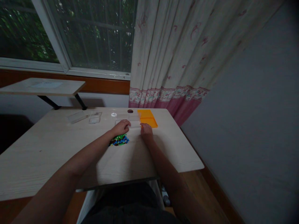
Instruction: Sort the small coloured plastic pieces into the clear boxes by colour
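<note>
Clear plastic tray [134, 124] on the bench [175, 149], lying flat in front of a seated person, between and just beyond the two hands. The left hand [121, 127] is curled at the tray's near left side; whether its fingers grasp the rim, I cannot tell from where I stand. The right hand [146, 129] is bent at the tray's right end, beside the near edge of an orange case [147, 118]; its grip is likewise too small to make out. Close below the left hand, partly behind the wrist, lies a heap of small coloured pieces [120, 140], mainly green, blue and dark brown. To the left, well apart from the hands, note a clear box [77, 117] and a small square container [94, 120]; a dark oval object [130, 111] rests near the far edge. Progress, as judged: the containers are set out and the pieces heaped loose outside them, which suggests an early stage. Sorting or placing of pieces is not evident; how much is left cannot be read.
</note>
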Motion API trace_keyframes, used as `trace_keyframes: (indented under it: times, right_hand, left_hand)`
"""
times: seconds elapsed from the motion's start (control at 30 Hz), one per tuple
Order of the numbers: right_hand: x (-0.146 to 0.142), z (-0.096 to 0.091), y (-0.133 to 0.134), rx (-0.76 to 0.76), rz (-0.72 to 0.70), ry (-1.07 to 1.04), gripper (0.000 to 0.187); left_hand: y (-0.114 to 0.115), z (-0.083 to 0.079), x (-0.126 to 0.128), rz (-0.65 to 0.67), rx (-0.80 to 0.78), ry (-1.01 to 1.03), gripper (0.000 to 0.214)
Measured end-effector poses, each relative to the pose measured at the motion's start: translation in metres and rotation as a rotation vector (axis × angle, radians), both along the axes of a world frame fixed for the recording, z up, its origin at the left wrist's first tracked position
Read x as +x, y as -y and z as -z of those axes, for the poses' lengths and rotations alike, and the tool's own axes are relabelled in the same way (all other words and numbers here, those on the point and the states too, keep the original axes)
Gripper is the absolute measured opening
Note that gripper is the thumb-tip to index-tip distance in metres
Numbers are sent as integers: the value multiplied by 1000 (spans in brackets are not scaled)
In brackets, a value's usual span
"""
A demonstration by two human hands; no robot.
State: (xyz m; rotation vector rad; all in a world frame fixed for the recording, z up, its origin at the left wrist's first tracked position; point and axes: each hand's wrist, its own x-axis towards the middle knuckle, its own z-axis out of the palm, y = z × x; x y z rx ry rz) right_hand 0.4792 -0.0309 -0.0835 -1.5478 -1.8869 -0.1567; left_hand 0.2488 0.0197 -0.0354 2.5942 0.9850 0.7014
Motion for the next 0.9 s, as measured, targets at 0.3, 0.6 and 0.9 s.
trace_keyframes:
  times: [0.3, 0.6, 0.9]
  right_hand:
    - [4, -1, -6, -65, -3, 9, 38]
    - [5, -1, -6, -61, -5, 10, 36]
    - [6, -1, -1, 0, 0, -19, 37]
  left_hand:
    - [-6, 1, 1, 7, -6, -19, 23]
    - [8, -3, -19, -64, 33, -32, 42]
    - [29, -12, -130, -524, 303, -63, 34]
